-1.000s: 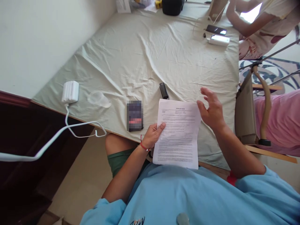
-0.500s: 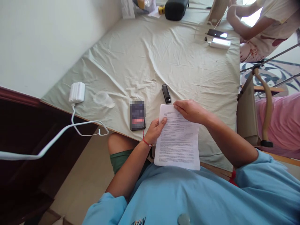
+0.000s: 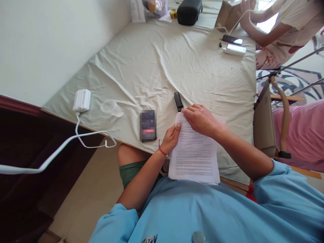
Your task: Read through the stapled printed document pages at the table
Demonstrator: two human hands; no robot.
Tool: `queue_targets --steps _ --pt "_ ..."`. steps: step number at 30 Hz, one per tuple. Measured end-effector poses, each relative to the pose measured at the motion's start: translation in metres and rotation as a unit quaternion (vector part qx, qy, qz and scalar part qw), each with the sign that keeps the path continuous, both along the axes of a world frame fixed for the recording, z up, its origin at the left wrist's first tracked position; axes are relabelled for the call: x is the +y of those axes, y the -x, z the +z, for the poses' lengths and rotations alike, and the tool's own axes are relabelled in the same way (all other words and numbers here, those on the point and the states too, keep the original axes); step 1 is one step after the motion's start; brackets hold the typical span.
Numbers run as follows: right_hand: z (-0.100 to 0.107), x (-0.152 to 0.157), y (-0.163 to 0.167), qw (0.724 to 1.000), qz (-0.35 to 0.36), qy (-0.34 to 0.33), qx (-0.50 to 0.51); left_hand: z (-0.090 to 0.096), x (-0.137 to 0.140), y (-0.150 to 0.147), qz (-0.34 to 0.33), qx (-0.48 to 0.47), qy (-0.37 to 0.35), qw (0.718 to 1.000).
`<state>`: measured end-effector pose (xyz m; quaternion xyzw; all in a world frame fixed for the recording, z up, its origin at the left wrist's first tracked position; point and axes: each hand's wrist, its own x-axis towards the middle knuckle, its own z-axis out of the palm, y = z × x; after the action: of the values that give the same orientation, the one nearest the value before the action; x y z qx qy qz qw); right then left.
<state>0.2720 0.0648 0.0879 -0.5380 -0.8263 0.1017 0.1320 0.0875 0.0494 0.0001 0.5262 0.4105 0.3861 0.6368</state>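
Note:
A stack of printed paper sheets (image 3: 194, 158) rests between the table's near edge and my blue shirt. My left hand (image 3: 171, 138) grips its left edge near the top, thumb on the upper face. At the top left corner, the fingers of my right hand (image 3: 199, 118) are closed on the paper, and the palm covers part of the text. A pale corner of paper shows beyond my right wrist. Just above these fingertips lies a black stapler (image 3: 178, 100). To the left is a dark phone (image 3: 148, 126) with its screen blurred out.
On the pale tablecloth (image 3: 131, 74) lie a clear plastic cup (image 3: 111, 108) and a white charger (image 3: 82, 100) with a cable. A black case (image 3: 189, 12) stands at the back. Another person's arms (image 3: 263, 30) are at the far right, near a power bank (image 3: 235, 50).
My right hand has slid left along the top of the sheets to the corner, close to the stapler. The sheets are less aligned, with edges showing at right. The other person's box has tilted.

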Motion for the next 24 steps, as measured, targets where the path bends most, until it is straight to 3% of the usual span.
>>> queue_targets --steps 6,12,24 --pt "-0.0022 0.0017 -0.0034 0.993 -0.048 0.006 0.108 0.0063 -0.0024 0.0020 -0.001 -0.017 0.023 1.000" --pt "-0.0023 0.0008 -0.0068 0.983 -0.047 0.023 0.174 0.0089 -0.0033 0.0014 -0.003 -0.019 0.029 0.999" --pt "0.0008 0.0025 -0.0032 0.995 -0.067 0.022 0.076 0.0057 -0.0020 0.0022 0.012 -0.013 0.008 1.000"
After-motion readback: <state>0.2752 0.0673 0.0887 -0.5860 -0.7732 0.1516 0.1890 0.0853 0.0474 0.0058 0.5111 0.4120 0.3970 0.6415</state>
